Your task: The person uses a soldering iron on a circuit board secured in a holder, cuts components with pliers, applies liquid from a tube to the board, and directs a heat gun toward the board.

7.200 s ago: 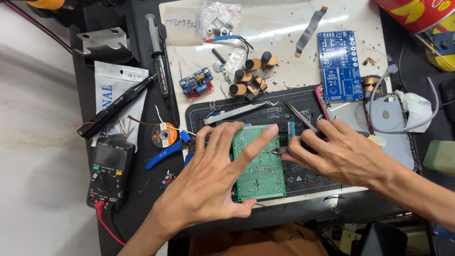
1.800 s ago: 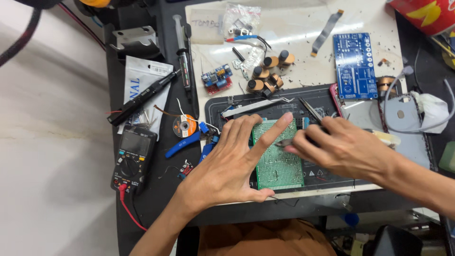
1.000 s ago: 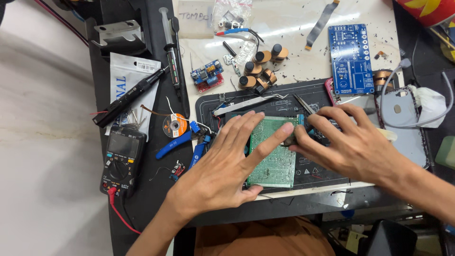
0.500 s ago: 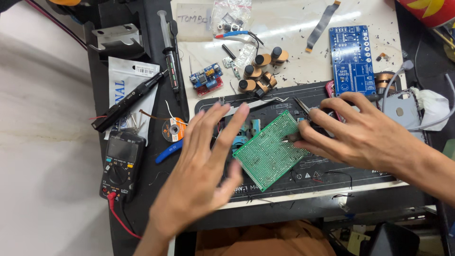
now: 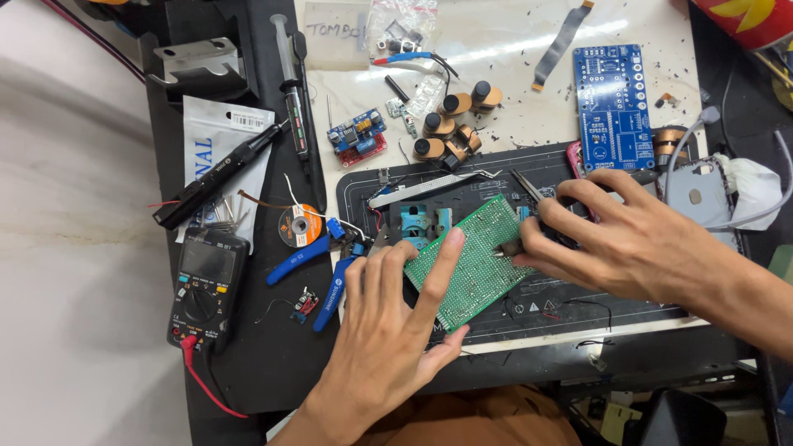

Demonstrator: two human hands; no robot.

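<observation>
Perforated circuit board (image 5: 475,260) lies tilted on work mat (image 5: 578,301), near bench (image 5: 264,363) front edge. Left hand (image 5: 384,339) rests on board's left end; right hand (image 5: 628,239) at its right end. Multimeter (image 5: 205,285) at front left corner. Pliers (image 5: 318,268) between multimeter and mat. Printed board (image 5: 613,103) behind right hand. Capacitors (image 5: 454,124) behind mat.

A green perfboard (image 5: 475,260), dotted w/ a fine hole grid, is seen on a black mat (image 5: 529,301) w/ white markings. A blue circuit board (image 5: 613,106), blue-handled pliers (image 5: 330,285) & black multimeter (image 5: 205,285) w/ red lead are noted.
</observation>
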